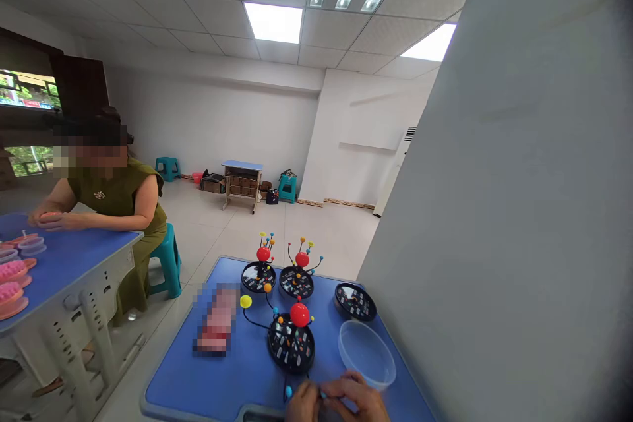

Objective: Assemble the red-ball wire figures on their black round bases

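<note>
At the bottom edge of the blue table, my left hand (302, 401) and my right hand (359, 399) come together, fingers pinched. A small blue ball (323, 395) shows between them at the right fingertips; what the left fingers grip is hidden. Just left of my left hand, another blue ball (289, 392) is seen by a thin black wire. Right in front of my hands stands a planet model with a round black base (291, 346), a red ball (299, 315) and coloured balls on bent wires. Beside my right hand lies a clear plastic bowl or lid (366, 355).
Two similar planet models (258, 277) (297, 282) stand at the back of the table, with a bare black base (355, 301) to their right. A blurred pink item (217, 321) lies left. A grey wall (494, 211) borders the right. A seated person (113, 204) works at another table (99, 250).
</note>
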Motion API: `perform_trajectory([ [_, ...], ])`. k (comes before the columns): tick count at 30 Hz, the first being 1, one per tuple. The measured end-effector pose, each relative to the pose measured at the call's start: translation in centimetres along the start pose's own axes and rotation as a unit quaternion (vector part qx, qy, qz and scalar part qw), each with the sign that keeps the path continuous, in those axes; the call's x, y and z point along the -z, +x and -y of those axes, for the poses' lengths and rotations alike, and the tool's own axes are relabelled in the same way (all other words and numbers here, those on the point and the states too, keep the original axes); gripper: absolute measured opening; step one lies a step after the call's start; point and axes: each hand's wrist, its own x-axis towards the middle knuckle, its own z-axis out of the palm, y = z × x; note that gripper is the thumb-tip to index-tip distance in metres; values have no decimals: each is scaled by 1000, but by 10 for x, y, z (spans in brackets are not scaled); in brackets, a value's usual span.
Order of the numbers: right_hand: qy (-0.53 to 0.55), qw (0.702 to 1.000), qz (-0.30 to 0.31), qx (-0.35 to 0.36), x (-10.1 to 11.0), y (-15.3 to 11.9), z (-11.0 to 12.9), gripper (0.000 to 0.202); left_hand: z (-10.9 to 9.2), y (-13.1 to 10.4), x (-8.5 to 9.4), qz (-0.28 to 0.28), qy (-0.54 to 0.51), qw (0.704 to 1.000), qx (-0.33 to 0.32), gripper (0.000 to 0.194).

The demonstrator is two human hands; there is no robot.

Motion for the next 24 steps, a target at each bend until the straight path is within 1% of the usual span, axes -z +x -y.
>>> perform_trajectory([
  [5,-23,1000,14,10,-1,0,-3,21,1,-2,3,1,-28,999,-28,29],
  [8,-28,999,17,26,-2,2,-1,14,1,0,4,-1,-38,999,-38,32],
  [14,-35,997,23,65,-2,7,1,15,-4,0,21,25,-75,994,-82,37],
  [19,-25,998,37,32,3,10,10,14,-18,-5,26,5,-87,993,-79,46],
  [21,-22,998,48,22,5,10,15,15,-21,-6,28,6,-92,992,-82,44],
  [24,-23,998,56,26,6,11,19,13,-23,-6,33,18,-99,991,-91,38],
])
